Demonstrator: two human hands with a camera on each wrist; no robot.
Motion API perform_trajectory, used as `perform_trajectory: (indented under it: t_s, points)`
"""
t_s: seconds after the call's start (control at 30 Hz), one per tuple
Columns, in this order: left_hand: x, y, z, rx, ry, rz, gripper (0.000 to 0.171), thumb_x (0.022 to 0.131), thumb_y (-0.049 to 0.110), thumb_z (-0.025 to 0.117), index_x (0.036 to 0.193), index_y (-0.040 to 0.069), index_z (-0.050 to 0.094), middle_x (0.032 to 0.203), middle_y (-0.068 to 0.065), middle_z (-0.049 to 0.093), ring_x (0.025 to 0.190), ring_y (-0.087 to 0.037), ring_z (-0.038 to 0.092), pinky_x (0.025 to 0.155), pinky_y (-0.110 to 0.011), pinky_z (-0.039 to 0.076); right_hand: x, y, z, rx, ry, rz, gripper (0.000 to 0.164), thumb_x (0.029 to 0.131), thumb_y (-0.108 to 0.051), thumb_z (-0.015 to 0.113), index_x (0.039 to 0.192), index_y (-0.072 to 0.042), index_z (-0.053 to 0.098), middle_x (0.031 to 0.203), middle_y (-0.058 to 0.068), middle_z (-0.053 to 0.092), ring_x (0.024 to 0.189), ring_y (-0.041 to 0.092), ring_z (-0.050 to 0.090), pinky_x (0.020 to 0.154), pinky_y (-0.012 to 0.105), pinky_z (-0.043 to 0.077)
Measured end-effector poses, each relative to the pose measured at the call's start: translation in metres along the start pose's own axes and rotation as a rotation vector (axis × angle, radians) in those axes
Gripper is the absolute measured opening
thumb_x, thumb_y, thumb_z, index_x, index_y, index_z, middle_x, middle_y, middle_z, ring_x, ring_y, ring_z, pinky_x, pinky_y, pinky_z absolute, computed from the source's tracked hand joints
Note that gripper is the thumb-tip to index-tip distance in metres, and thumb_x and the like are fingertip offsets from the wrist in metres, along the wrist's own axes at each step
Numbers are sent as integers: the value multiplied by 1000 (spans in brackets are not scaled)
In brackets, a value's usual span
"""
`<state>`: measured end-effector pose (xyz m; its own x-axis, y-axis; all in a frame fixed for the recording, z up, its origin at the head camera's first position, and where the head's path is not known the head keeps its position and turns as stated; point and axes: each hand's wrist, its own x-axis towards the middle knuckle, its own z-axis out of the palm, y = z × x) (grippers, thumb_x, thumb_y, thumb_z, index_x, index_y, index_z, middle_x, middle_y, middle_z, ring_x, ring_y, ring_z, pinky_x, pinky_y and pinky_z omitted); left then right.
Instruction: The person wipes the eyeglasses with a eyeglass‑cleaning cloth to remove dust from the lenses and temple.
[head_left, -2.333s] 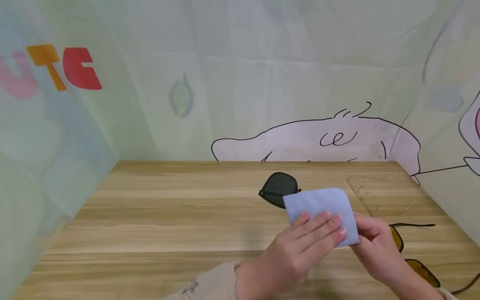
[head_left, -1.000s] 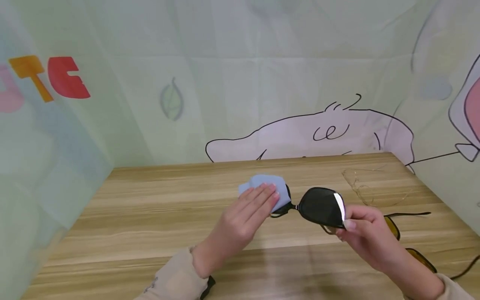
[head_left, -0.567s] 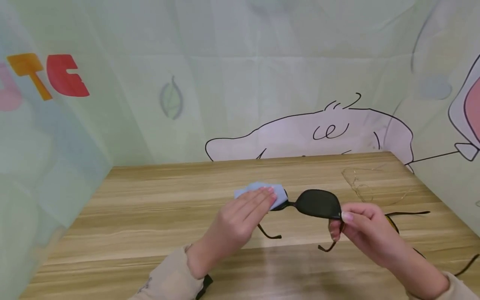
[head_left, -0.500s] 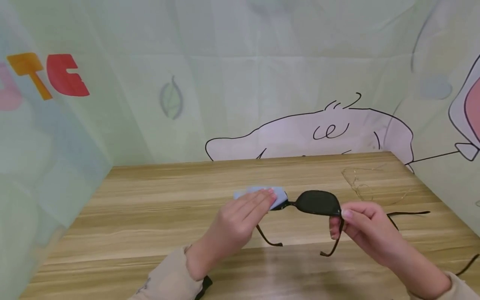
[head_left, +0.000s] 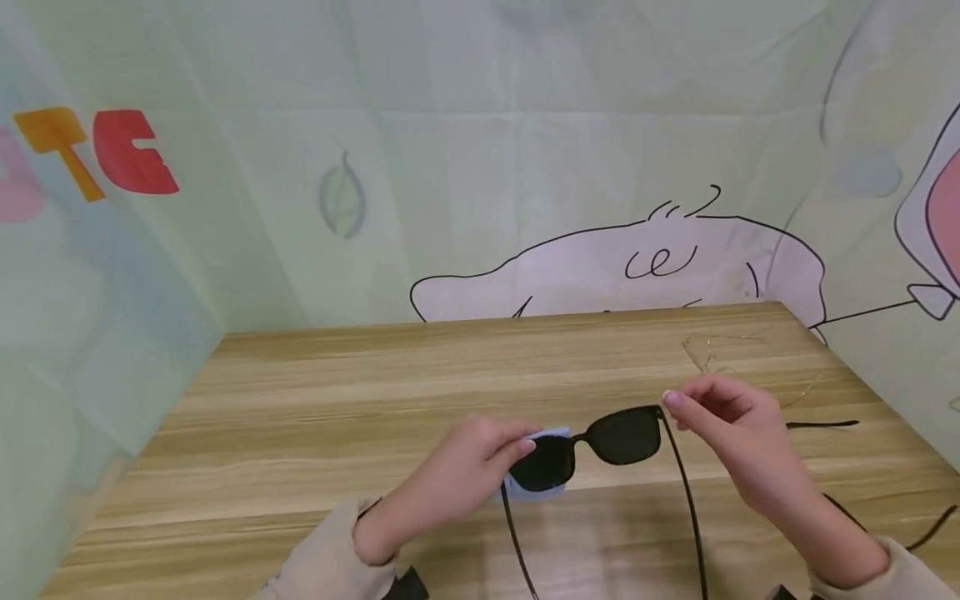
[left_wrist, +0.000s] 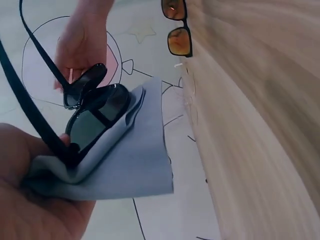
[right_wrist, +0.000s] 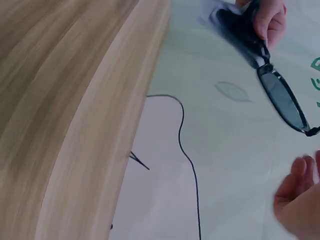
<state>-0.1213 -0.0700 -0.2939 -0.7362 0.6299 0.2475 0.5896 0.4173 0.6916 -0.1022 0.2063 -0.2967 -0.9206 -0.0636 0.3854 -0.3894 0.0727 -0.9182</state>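
While the left forearm reaches in from the lower left, its beige sleeve [head_left: 330, 554] ending short of the wrist, the left hand [head_left: 468, 462] grips the sunglasses [head_left: 622, 437] by the left lens, cloth [head_left: 536, 493] folded against it. Thumb lies on the inner face of that lens; remaining fingers are behind, largely hidden in the head view. Left wrist view shows the cloth between palm and lens, its free edge standing out past the rim. The sunglasses are up off the table [head_left: 337, 400], in front of the person, right end higher than the left, both temples unfolded and pointing back toward the body. Forearm rising from the lower right, the right hand [head_left: 738, 417] sits slightly higher than the left, thumb tip just beside the right hinge. Its fingers are loosely bent, gripping nothing visible; right wrist view shows a gap between them and the frame. Beyond this hand, wire glasses [head_left: 697, 354] lie near the far right corner of the table, partly covered by it. Amber glasses [left_wrist: 179, 42] are also on the table, mostly hidden by the right forearm in the head view, lenses plain from the left wrist.
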Motion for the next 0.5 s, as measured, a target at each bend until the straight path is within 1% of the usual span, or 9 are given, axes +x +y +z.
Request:
perform_trajectory:
  t_s: [0.03,0.1,0.17,0.23,0.27,0.3,0.33,0.4,0.5]
  points:
    - [1,0,0,-37,-25,-32,17,94,4,53,99,2,68,79,0,64,67,-5,52,62,-19,47,-1,0,0,-3,3,-85,20,90,9,52,90,-5,67,84,-1,63,80,11,58,72,18,49]
    - [1,0,-1,-99,-68,-79,17,95,5,52,99,3,68,79,1,63,68,-5,52,65,-20,47,-1,-1,1,-18,-44,-308,25,91,11,46,101,-1,66,99,3,65,95,14,58,84,20,47]
    - [2,-1,-1,-169,-105,-101,19,95,6,51,99,2,69,80,1,64,71,-6,54,69,-21,48,2,-3,4,6,-154,-528,30,94,10,38,107,5,64,109,8,64,106,18,56,94,23,43]
    - [3,-1,-1,-239,-135,-128,20,96,6,49,99,2,69,82,0,67,75,-6,57,73,-21,49,6,-4,10,74,-279,-671,32,97,6,33,104,7,64,108,12,63,107,21,55,95,27,41]
    - [3,-2,-1,-268,-150,-141,20,96,6,49,99,2,69,81,0,67,75,-6,58,74,-21,49,8,-5,13,107,-334,-711,33,99,3,31,100,7,64,103,13,64,102,22,56,93,28,42]
    - [3,-2,0,-304,-166,-160,20,96,6,49,100,2,68,82,-1,68,75,-6,59,75,-21,49,11,-6,17,150,-380,-731,34,100,1,29,95,6,63,95,13,63,95,22,56,87,27,44]
    - [2,-2,0,-335,-180,-166,21,96,5,49,101,1,68,82,-2,68,76,-5,60,76,-21,49,12,-6,19,177,-408,-743,35,101,-1,29,89,5,61,87,12,60,87,21,55,80,25,44]
    - [1,-3,1,-398,-212,-180,21,96,5,48,102,-1,67,83,-5,69,76,-5,60,75,-21,49,15,-6,24,208,-425,-752,34,101,-4,29,78,4,52,74,9,50,73,19,48,67,24,39]
    - [-1,-5,2,-495,-259,-192,23,96,6,47,107,-3,65,88,-9,68,78,-6,59,74,-20,49,18,-3,28,230,-406,-727,34,102,-8,29,71,1,41,67,6,36,63,17,37,57,26,27]
